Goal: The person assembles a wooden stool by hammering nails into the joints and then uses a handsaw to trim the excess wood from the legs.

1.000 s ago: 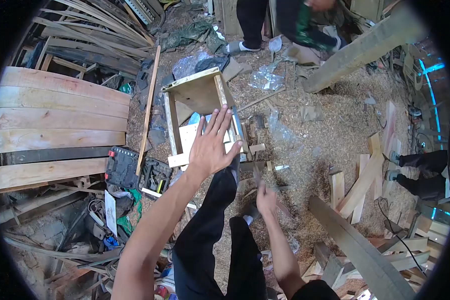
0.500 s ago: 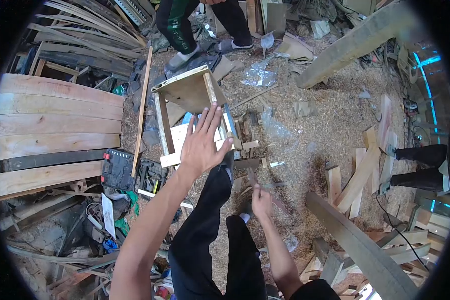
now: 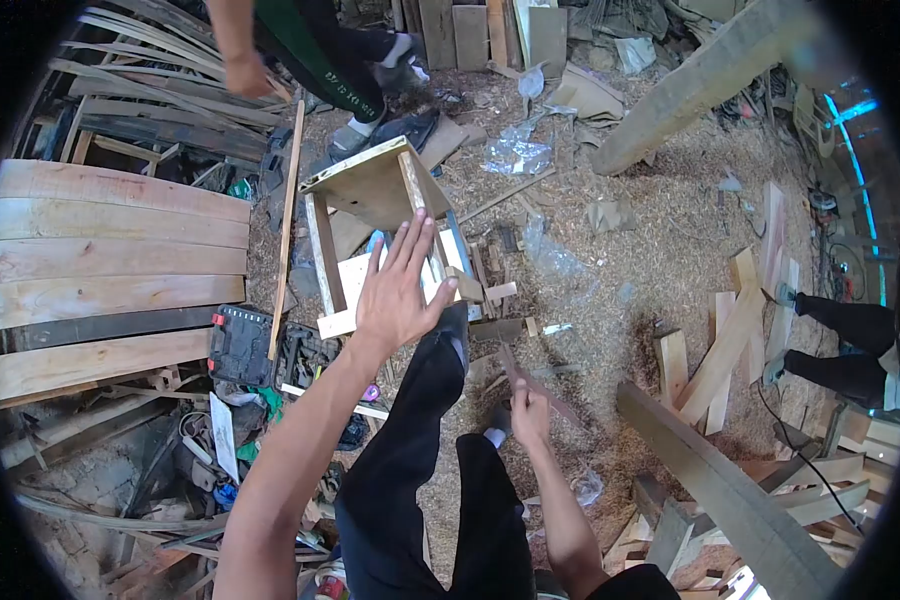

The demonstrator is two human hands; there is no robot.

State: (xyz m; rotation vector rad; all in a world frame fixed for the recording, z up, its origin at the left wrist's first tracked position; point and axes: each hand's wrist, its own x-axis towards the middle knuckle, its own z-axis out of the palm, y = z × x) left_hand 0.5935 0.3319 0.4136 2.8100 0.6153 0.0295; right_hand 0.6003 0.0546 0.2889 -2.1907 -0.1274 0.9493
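My left hand (image 3: 398, 290) is raised with its fingers spread, hovering over the near end of a small wooden stool (image 3: 370, 190) that lies tipped on its side on the sawdust floor. Nothing is in that hand. My right hand (image 3: 528, 408) is lower, near my right foot, closed around a thin dark stick-like tool (image 3: 522, 372) that points up and away from me. My black-trousered legs (image 3: 440, 470) stand below the stool, and one foot touches its near end.
Wide curved planks (image 3: 110, 255) lie at the left, with a black tool case (image 3: 240, 345) beside them. A long thin batten (image 3: 284, 230) leans by the stool. Heavy beams (image 3: 730, 500) cross the lower right. One person bends at the top, and another person's legs (image 3: 840, 345) show at right.
The person at the top has stepped left and now bends down with an arm lowered. My left hand has dropped slightly over the stool. My right hand stays low on the tool.
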